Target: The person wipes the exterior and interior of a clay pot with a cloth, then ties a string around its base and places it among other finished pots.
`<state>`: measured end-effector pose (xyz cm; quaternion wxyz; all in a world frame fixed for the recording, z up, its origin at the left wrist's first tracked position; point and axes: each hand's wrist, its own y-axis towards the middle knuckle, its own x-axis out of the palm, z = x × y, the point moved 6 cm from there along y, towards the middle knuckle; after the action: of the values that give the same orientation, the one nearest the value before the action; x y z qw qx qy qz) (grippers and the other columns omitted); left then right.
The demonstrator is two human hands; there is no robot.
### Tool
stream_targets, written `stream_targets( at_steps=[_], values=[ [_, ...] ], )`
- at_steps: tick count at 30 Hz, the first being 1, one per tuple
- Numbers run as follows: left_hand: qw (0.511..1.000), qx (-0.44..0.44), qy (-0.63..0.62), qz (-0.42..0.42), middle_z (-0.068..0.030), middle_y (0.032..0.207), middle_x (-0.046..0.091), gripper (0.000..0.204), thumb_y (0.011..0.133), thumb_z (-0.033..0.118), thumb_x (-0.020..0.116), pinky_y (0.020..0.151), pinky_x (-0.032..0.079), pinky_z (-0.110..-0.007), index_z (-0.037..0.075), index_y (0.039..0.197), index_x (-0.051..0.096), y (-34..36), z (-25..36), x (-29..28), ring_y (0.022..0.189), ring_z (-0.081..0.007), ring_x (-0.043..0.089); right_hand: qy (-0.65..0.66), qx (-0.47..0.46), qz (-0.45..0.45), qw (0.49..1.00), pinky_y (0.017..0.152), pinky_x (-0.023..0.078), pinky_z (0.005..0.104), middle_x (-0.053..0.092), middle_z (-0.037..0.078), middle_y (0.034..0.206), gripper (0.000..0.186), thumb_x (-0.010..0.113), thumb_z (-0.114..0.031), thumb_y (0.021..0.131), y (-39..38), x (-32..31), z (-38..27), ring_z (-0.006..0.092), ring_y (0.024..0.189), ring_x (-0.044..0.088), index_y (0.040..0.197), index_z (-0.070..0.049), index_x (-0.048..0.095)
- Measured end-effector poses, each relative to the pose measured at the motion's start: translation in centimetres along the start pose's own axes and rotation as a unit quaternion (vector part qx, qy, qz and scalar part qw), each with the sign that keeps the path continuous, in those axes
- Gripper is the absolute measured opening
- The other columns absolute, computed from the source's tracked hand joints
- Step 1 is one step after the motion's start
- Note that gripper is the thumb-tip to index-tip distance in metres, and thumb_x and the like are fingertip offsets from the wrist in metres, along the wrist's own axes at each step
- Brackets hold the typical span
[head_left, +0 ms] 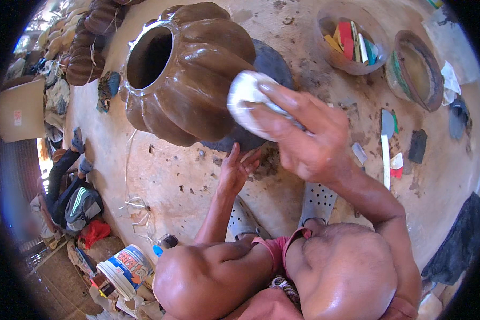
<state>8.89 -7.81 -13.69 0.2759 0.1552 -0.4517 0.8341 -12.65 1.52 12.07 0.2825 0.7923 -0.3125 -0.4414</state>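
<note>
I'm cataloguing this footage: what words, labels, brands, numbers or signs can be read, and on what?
White-and-blue bucket: large printed lettering, which I won't copy.
Tan cardboard panel: small reddish label, too small to read.
Ribbed brown pot: none visible.

The white thing (244, 101) in my right fingers (280, 97) is blurred, and with part of it covered by my grip I can't tell what it is. It hides a patch of the brown ribbed pot (202, 74), whose inside is lost in shadow. The pot in turn covers much of the dark round base (276, 61); whether my left fingers (234, 153) touch its rim, I can't tell. My knees (184, 277) hide the backs of my grey clogs (320, 198). At upper left, a dark pot (104, 17) is partly cut off. The seated person (58, 176) is too small and indistinct for me to make out the hands.
</note>
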Motion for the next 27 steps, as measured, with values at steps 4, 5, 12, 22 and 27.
stream_targets(
  at_steps=[4,5,12,22,27],
  values=[
    [1.000,-0.014,-0.007,0.014,-0.0180,0.139,0.061,0.058,0.108,0.047,0.058,0.090,0.058,-0.039,0.004,0.145,0.046,0.2,-0.7,0.4,0.124,-0.0310,0.066,-0.009,-0.075,-0.014,0.997,0.063,0.060,0.0338,0.072,0.013,0.125,0.049,0.073,-0.011,0.069,3.2,0.9,-1.0,0.0236,0.085,0.072,0.117,-0.011,0.079],
    [1.000,-0.010,-0.014,0.022,-0.0181,0.140,0.060,0.058,0.108,0.047,0.058,0.090,0.058,-0.039,0.004,0.145,0.046,0.3,-0.7,0.3,0.125,-0.0310,0.066,-0.022,-0.082,-0.041,0.996,0.062,0.060,0.0335,0.072,0.013,0.125,0.049,0.072,-0.012,0.068,3.1,1.8,-0.9,0.0227,0.084,0.071,0.116,-0.010,0.080],
    [1.000,-0.023,-0.020,0.004,-0.0177,0.142,0.057,0.057,0.107,0.044,0.061,0.090,0.059,-0.042,0.004,0.145,0.044,0.8,-1.4,-0.2,0.126,-0.0344,0.065,-0.045,-0.062,-0.061,0.995,0.065,0.059,0.0326,0.071,0.006,0.120,0.043,0.067,-0.022,0.072,-4.9,5.3,3.4,0.0195,0.081,0.068,0.113,-0.011,0.078],
    [0.998,-0.046,0.037,0.037,-0.0162,0.141,0.062,0.060,0.106,0.046,0.062,0.096,0.058,-0.043,0.002,0.144,0.049,0.6,-1.6,0.5,0.123,-0.0330,0.067,-0.077,0.126,-0.269,0.952,0.081,0.062,0.0422,0.073,0.008,0.123,0.050,0.066,-0.007,0.077,-7.9,11.1,8.5,0.0309,0.099,0.073,0.125,-0.016,0.074],
    [0.994,-0.104,0.045,0.006,-0.0148,0.140,0.064,0.063,0.101,0.050,0.069,0.093,0.056,-0.040,0.008,0.144,0.048,1.7,-3.1,1.3,0.120,-0.0286,0.068,-0.090,0.162,0.021,0.982,0.094,0.059,0.0396,0.073,0.021,0.122,0.047,0.060,0.010,0.077,-0.3,-0.8,4.4,0.0341,0.106,0.075,0.119,-0.002,0.077]
  ],
)
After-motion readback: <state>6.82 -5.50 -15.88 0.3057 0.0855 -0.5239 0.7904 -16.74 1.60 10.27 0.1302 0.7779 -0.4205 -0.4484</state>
